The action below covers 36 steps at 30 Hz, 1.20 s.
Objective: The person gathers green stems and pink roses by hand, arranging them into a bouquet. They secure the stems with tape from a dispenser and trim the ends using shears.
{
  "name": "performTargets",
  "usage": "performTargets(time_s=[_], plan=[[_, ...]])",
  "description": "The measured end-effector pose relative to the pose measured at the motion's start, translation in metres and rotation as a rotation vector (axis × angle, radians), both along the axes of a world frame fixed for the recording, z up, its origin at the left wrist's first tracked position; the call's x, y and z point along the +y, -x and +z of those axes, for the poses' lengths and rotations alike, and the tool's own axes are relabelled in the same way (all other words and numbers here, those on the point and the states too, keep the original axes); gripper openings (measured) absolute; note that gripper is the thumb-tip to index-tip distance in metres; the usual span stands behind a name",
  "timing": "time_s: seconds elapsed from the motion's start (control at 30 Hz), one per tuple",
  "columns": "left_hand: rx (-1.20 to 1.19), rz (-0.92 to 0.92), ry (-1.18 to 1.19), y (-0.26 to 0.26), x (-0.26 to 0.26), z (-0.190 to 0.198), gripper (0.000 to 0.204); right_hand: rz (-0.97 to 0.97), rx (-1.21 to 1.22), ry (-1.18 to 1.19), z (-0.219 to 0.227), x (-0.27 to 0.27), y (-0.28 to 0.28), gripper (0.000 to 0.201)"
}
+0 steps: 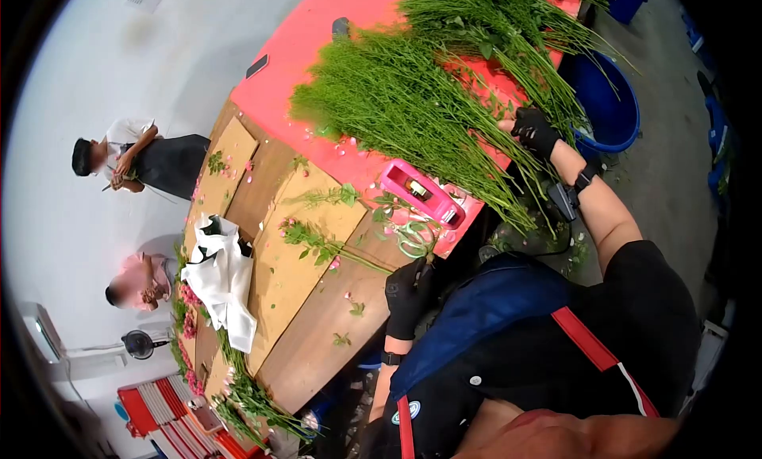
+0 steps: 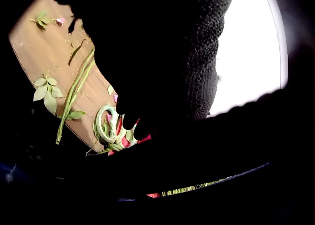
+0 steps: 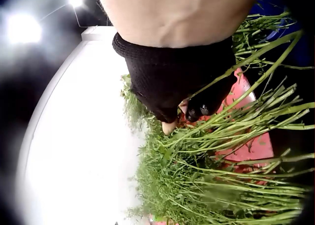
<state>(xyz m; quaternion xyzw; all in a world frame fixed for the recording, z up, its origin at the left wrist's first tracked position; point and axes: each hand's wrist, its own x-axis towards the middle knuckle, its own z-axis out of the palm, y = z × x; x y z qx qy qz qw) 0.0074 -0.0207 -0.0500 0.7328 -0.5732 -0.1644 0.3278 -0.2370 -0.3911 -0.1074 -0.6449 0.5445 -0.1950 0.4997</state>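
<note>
My right hand (image 1: 536, 133), in a black glove with bare fingertips, reaches into the long green stems at the table's far right edge. In the right wrist view its fingers (image 3: 197, 109) curl in and pinch a leafy green stem (image 3: 224, 77), above a thick bunch of feathery greenery (image 3: 182, 185). My left hand (image 1: 409, 292), also gloved in black, is at the near table edge. Beside it, a pink rose stem (image 1: 333, 244) runs up to the knuckles and green-handled scissors (image 1: 417, 238) lie close by. I cannot tell whether its fingers hold anything.
A pink tape dispenser (image 1: 422, 193) stands on the red table cover (image 1: 274, 90), near a phone (image 1: 256, 67). Cardboard sheets (image 1: 305, 213) and white wrapping (image 1: 218, 272) lie on the wooden table. A blue bucket (image 1: 623, 113) stands at the right. Two people stand across the table.
</note>
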Motion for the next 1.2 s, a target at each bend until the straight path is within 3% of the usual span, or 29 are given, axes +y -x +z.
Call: performTargets(time_s=[0.1,0.17,0.2,0.3,0.4,0.5,0.53,0.6,0.63,0.67,0.73,0.8,0.83,0.9,0.93,1.0,1.03,1.1,1.17,1.2], plan=[[0.014,-0.025,0.013,0.0,-0.001,-0.008,0.02,0.219,0.038,0.09,0.011,0.017,-0.007,0.033],[0.012,-0.041,0.012,-0.001,-0.002,-0.015,0.02,0.581,0.221,0.682,-0.018,0.004,0.0,0.024],[0.01,-0.043,-0.033,-0.001,-0.004,-0.013,0.022,0.732,0.299,1.169,-0.045,-0.007,0.005,0.02],[-0.007,-0.064,-0.085,0.0,-0.009,-0.002,0.026,0.266,-0.17,0.13,-0.026,-0.003,0.003,0.013],[0.026,-0.077,0.008,-0.001,-0.026,0.008,0.022,0.044,-0.379,-0.163,0.079,0.042,-0.013,0.015],[0.234,0.015,-0.038,-0.003,-0.049,0.021,0.028,0.154,-0.569,-0.155,0.149,0.092,-0.013,0.017],[0.35,0.03,-0.042,-0.004,-0.062,0.025,0.021,0.197,-0.583,-0.084,0.149,0.11,-0.014,0.018],[0.628,-0.018,-0.073,-0.009,-0.092,0.031,0.029,0.308,-0.417,0.087,0.146,0.141,-0.01,0.015],[0.939,-0.02,-0.046,-0.004,-0.108,0.048,0.034,0.36,-0.358,0.171,0.137,0.152,-0.008,0.015],[1.251,-0.022,-0.015,0.003,-0.122,0.063,0.04,0.359,-0.375,0.011,0.126,0.162,-0.007,0.017],[0.685,-0.199,0.088,-0.014,-0.143,0.01,0.043,0.401,-0.279,-0.042,0.108,0.174,-0.004,0.018],[0.694,-0.202,0.081,-0.012,-0.142,-0.002,0.035,0.364,-0.269,0.063,0.077,0.182,0.001,0.019],[0.988,-0.123,0.031,-0.001,-0.139,0.015,0.028,0.342,-0.262,0.114,0.074,0.184,0.0,0.019],[0.707,-0.147,0.064,0.006,-0.132,0.0,0.02,0.259,-0.285,-0.015,0.076,0.186,0.004,0.021],[0.976,-0.061,0.003,0.013,-0.131,0.001,0.019,0.209,-0.296,-0.079,0.078,0.187,0.007,0.021],[1.507,0.124,-0.135,0.029,-0.128,0.004,0.017,0.324,-0.205,0.026,0.071,0.19,0.012,0.023],[1.568,0.145,-0.108,0.039,-0.127,0.01,0.015,0.394,-0.187,0.043,0.071,0.192,0.012,0.024],[0.662,-0.165,0.087,0.037,-0.123,-0.012,0.015,0.508,-0.2,0.149,0.058,0.196,0.016,0.023],[0.696,-0.247,0.167,0.039,-0.129,-0.002,0.019,0.657,-0.153,0.226,0.055,0.194,0.022,0.022],[1.188,-0.174,0.14,0.037,-0.137,0.002,0.023,0.731,-0.128,0.263,0.053,0.194,0.026,0.022]])
